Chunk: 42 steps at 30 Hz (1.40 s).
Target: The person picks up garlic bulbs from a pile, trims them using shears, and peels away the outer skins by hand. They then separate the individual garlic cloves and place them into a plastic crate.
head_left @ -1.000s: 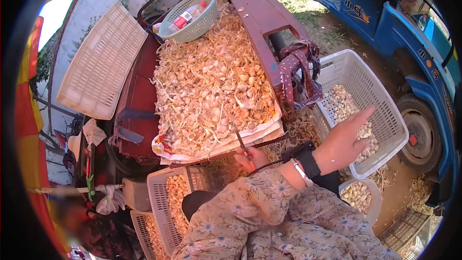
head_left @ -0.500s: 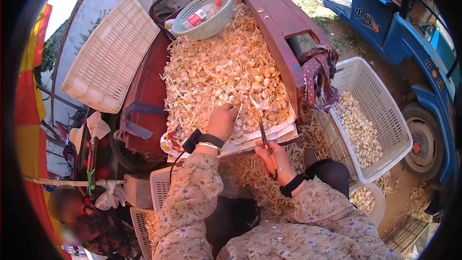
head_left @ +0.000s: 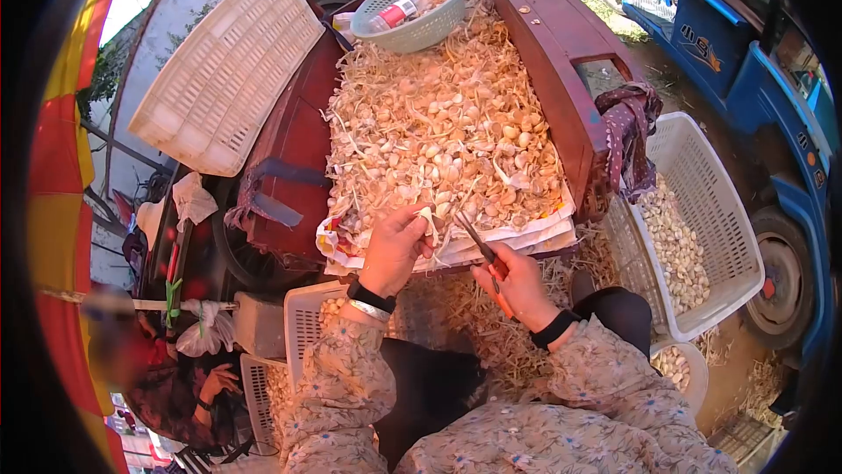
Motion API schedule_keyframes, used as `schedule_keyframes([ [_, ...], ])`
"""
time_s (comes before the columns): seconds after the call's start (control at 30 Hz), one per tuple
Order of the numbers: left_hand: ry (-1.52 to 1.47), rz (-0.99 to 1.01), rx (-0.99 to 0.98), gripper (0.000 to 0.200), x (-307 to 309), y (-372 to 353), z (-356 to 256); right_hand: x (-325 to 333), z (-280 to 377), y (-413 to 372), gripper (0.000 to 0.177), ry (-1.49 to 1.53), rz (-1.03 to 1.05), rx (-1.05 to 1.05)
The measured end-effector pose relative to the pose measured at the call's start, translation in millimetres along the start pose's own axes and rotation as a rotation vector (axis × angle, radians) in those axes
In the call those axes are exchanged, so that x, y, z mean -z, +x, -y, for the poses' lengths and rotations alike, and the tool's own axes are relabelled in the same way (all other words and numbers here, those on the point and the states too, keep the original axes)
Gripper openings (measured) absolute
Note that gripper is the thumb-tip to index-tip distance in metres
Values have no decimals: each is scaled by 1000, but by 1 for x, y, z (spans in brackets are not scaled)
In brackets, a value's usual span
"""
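My left hand [head_left: 391, 253] is raised at the near edge of the garlic heap [head_left: 438, 123], pinching a pale garlic clove [head_left: 427, 218] between thumb and fingers. Scissors [head_left: 479, 242] with orange handles are gripped in my right hand [head_left: 521, 288], close by on the right. Their blades point up and to the left, toward the clove but apart from it, and look slightly parted. Loose cloves, dry skins and stalks make up the heap, which lies on white sacking [head_left: 526, 239] in the bed of a dark red cart [head_left: 561, 27].
A green basket [head_left: 421, 31] holding a bottle [head_left: 399, 14] sits at the heap's far end. White crates stand left [head_left: 228, 71] and right [head_left: 719, 237], the right one with cloves inside. Another person [head_left: 189, 413] is at lower left. A blue vehicle [head_left: 719, 62] stands at right.
My left hand has come back from the heap and now holds up a garlic clove. The scissors have come nearer to it. The whole view has shifted, with the cart now farther right.
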<state>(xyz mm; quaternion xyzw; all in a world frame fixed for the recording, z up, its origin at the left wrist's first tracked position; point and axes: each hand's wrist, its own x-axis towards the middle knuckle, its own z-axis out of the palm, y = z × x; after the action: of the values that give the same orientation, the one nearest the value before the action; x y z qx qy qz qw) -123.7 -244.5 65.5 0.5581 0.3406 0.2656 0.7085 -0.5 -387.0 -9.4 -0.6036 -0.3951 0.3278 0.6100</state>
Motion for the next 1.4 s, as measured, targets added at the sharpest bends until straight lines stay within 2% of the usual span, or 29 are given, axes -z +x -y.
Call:
schedule_keyframes([
  [0.1,-79,67,35,27,-9,-28,-1,7,21,-5,35,-347,-49,368],
  [0.2,-61,92,51,27,-6,-43,9,9,16,-5,33,-477,-68,494],
  [0.3,-111,72,82,27,-3,-52,14,7,13,-7,35,-485,-62,522],
  [0.4,-272,38,165,23,-2,-58,12,2,8,-12,36,122,167,-192],
  [0.5,-355,-83,123,22,-5,-64,17,1,6,-12,37,-37,151,-7],
  [0.6,-418,-116,-4,22,2,-68,35,-1,17,-16,39,-385,69,390],
  [0.73,-519,-125,-83,22,-9,-77,45,-10,4,-17,42,-447,44,520],
  [0.83,-511,-134,-135,22,-15,-81,50,-11,8,-21,39,-413,65,444],
  [0.9,-480,-126,-209,22,-15,-81,55,-12,6,-25,36,-238,186,253],
  [1.03,-337,-218,-224,21,-14,-81,58,-9,22,-29,31,25,402,-140],
  [1.13,-280,-221,-253,19,-18,-83,55,-13,6,-34,31,223,450,-240],
  [1.17,-291,-207,-261,18,-21,-86,52,-14,5,-36,28,295,442,-185],
  [1.27,-240,-200,-271,16,-15,-86,48,-11,13,-38,26,487,431,-389],
  [1.3,-232,-204,-267,16,-10,-84,50,-4,21,-32,26,465,395,-400],
  [1.4,-130,-289,-198,14,5,-64,47,8,12,-20,29,621,141,-366],
])
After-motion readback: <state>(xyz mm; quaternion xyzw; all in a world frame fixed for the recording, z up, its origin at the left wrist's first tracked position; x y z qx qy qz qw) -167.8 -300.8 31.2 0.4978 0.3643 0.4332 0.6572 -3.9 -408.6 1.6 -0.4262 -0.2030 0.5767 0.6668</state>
